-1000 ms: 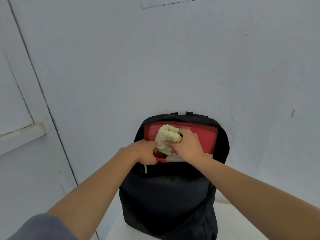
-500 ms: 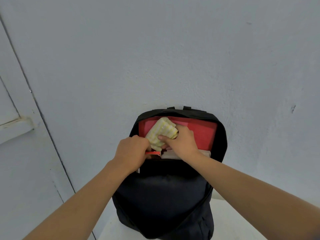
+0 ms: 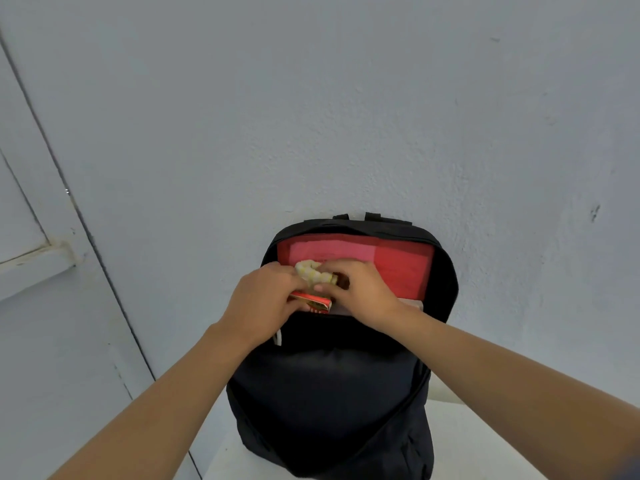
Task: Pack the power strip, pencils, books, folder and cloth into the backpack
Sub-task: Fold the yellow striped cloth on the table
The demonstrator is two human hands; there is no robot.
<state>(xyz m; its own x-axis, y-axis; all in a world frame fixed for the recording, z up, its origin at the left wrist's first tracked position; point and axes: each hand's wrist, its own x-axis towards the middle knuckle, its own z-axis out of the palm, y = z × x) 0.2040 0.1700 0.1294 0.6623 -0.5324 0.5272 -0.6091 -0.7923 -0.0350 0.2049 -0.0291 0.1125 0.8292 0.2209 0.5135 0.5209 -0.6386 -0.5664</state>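
Observation:
A black backpack stands upright on a white surface against the wall, its top open. A red folder stands inside against the back. A yellow-and-white cloth sits low in the opening, and my right hand pinches it from the right. My left hand is at the left of the opening, its fingers curled into the mouth beside the cloth. A red book's top edge and white page edges show below my hands. What my left fingers hold is hidden.
A pale blue-grey wall rises right behind the backpack. A door frame runs down the left side. The white surface under the backpack extends to the right front.
The cloth has gone lower into the opening, with less of it showing. My right hand moved down with it, and my left hand moved closer to the cloth.

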